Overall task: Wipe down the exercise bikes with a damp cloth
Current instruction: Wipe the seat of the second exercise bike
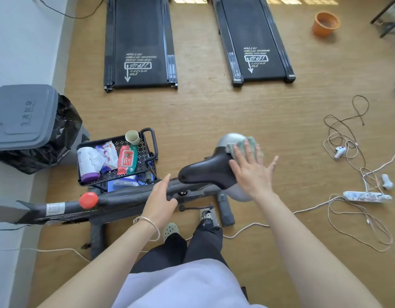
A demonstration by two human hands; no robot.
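Heads up on what I can't really see from my end: the exercise bike (130, 197) runs off the left edge, so its front end is cut off, and the pedal area is partly hidden behind the person's legs. There's a grey rounded thing (229, 138) just behind the saddle (205, 172) and I can't tell what it is. The cloth (231, 147) is mostly covered too, only a greenish edge pokes out. It sits on the back end of the saddle, right under the right hand (252, 172), whose fingers (247, 150) are spread wide and flat, pressing it down rather than gripping it. The left hand (159, 201) rests on the bike's frame tube, fingers loose and fairly straight, holding nothing. Counting stuff: one bike, one cloth, one red knob (88, 200) on the frame, one black cart (155, 143) just beyond the bike with one red wipes pack (127, 160) and one paper cup (132, 137). Farther back on the floor there's a left-side treadmill (140, 41) and a right-side treadmill (252, 38), so two, plus one grey bin (23, 116) and one orange bucket (325, 23).
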